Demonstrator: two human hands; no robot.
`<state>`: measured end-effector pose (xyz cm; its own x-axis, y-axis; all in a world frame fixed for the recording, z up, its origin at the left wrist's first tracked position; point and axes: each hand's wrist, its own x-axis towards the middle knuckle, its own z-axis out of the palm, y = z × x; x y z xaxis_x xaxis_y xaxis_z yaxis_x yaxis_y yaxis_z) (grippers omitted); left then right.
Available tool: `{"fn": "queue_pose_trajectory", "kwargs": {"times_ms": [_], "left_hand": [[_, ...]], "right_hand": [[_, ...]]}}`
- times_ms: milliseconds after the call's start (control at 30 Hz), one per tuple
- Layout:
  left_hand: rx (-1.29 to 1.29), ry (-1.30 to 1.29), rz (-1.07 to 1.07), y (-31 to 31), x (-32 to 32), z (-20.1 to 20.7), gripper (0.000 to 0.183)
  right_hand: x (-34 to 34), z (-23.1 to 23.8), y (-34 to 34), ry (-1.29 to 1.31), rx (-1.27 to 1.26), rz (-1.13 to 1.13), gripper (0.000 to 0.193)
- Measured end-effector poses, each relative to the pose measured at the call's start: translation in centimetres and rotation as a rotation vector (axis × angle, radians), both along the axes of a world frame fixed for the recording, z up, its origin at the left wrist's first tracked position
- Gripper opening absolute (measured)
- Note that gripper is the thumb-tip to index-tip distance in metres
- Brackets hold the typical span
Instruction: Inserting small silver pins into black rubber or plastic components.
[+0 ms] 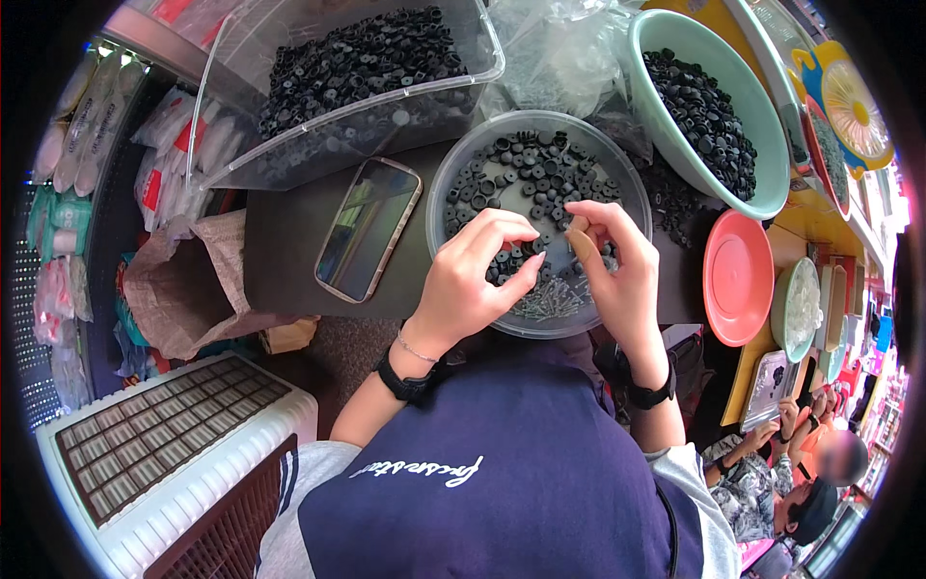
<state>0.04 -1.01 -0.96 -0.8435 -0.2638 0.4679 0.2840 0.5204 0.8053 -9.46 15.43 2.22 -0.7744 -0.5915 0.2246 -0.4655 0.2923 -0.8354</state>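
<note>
Our left grip (477, 275), a bare hand, curls thumb toward forefinger with a narrow gap, and our right grip (622, 265) draws its fingertips close together; we cannot tell whether either pinches a part. Both are above a round, clear plastic tub (542, 330) at the near edge of the dark table (280, 222). Inside, small round black pieces (552, 183) lie spread out, with thin silver metal bits (547, 301) heaped at the near side. We judge the step to be handling these parts singly; the next move seems to need a light, exact pinch. Our hands hide some contents, and the silver bits' exact shape is too small to make out.
</note>
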Motion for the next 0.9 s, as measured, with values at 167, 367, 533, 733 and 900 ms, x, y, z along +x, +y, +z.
{"fn": "queue_pose_trajectory", "kwargs": {"times_ms": [167, 367, 533, 733, 900], "left_hand": [[0.01, -0.012, -0.01, 0.0, 0.0, 0.2, 0.025], [0.028, 0.0, -0.009, 0.1, 0.0, 0.2, 0.026], [0.01, 0.026, -0.011, 0.1, 0.1, 0.1, 0.027], [0.007, 0.029, -0.028, 0.1, 0.1, 0.1, 0.028], [-0.038, 0.053, -0.017, -0.1, 0.2, -0.2, 0.028]], "right_hand": [[1.2, -1.0, -0.1, -0.337, -0.397, 0.037, 0.019], [1.3, -1.6, -0.1, -0.285, -0.343, 0.037, 0.016], [1.5, -1.9, -0.4, -0.182, -0.332, 0.01, 0.016], [1.3, -1.6, -0.3, -0.109, -0.271, 0.001, 0.017], [0.9, -0.3, 0.0, -0.069, -0.146, 0.085, 0.014]]}}
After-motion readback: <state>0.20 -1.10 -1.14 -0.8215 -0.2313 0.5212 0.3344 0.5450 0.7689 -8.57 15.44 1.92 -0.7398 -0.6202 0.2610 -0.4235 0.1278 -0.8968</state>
